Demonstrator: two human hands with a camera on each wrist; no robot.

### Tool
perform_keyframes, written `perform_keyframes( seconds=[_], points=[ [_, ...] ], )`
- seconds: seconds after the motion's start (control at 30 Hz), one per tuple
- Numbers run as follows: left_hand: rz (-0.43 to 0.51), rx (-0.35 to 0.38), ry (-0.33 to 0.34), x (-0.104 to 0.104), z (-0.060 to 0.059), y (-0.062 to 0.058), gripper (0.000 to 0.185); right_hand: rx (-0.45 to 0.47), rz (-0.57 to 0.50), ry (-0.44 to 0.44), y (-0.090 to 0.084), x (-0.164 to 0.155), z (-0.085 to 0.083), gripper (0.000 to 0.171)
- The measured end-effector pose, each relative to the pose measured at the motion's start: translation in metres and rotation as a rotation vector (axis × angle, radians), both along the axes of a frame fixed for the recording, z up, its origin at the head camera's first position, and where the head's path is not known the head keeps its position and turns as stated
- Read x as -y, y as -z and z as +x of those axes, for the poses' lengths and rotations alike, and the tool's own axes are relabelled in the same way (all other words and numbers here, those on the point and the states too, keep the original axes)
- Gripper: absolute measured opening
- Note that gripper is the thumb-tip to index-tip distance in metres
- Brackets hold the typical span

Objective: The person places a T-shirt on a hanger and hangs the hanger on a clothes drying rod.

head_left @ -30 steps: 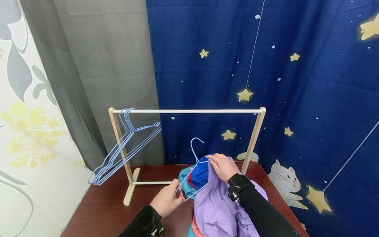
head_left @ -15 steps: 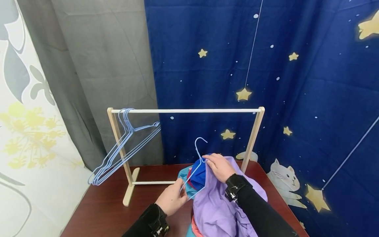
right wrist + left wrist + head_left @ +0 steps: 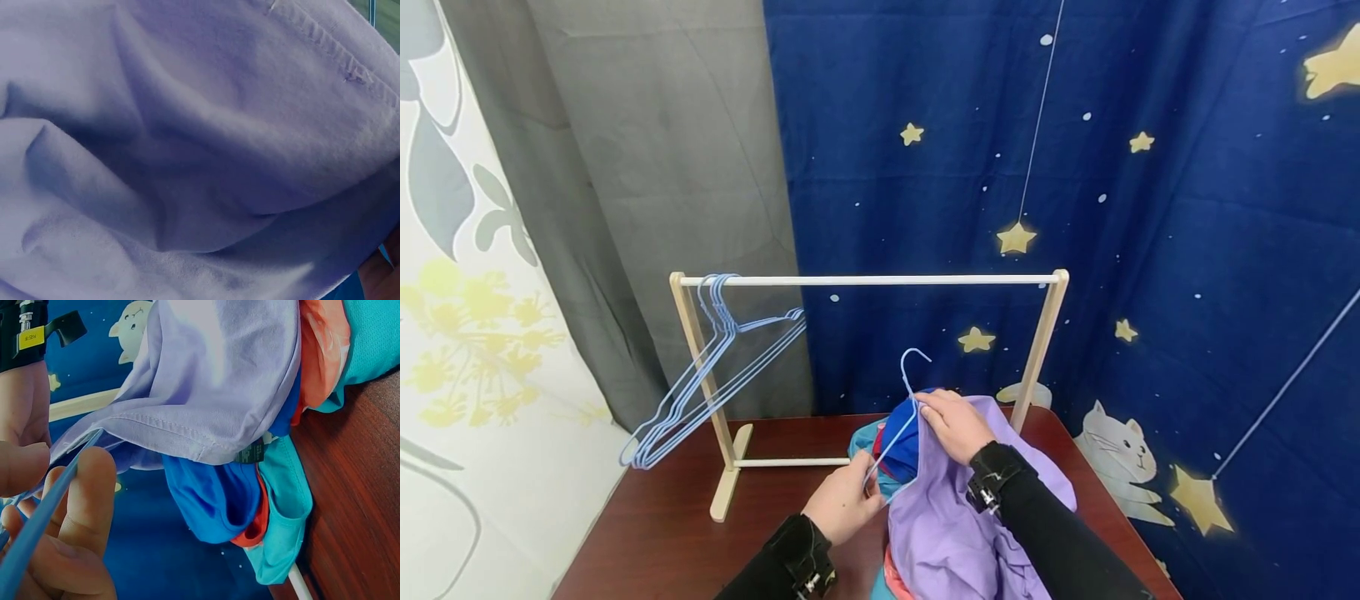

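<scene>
The lilac cotton garment (image 3: 187,156) fills the whole right wrist view, so the right hand's grip on it cannot be seen there. From the head view, that garment hides the lower half of the light-blue wire hanger (image 3: 904,414), and the bottom edge cuts off the clothes pile and both black sleeves.

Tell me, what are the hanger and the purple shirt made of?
The hanger looks like thin wire with a smooth light-blue coating, judging by its slim, bent shape. The purple shirt seems soft matte woven or knit cloth: it folds loosely and shows a stitched hem.
</scene>
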State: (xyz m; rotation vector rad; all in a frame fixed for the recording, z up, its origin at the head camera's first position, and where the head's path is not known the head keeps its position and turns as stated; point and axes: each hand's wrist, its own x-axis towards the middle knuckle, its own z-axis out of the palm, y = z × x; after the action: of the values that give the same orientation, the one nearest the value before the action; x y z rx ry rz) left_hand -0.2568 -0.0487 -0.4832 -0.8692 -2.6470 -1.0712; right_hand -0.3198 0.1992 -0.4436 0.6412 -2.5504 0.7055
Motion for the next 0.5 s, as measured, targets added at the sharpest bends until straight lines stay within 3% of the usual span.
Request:
perform_keyframes(
  seconds=[0.3, 0.5],
  points=[
    [-0.014, 0.003, -0.008, -0.005, -0.0026, 0.0019, 0.034, 0.051, -0.089, -0.025, -0.0002, 0.0035, 0.0005, 0.031],
    [-0.002, 0.021, 0.009, -0.0093, -0.0035, 0.002, 0.033, 0.011, -0.119, -0.012, 0.0012, 0.009, -0.0024, 0.019]
  ],
)
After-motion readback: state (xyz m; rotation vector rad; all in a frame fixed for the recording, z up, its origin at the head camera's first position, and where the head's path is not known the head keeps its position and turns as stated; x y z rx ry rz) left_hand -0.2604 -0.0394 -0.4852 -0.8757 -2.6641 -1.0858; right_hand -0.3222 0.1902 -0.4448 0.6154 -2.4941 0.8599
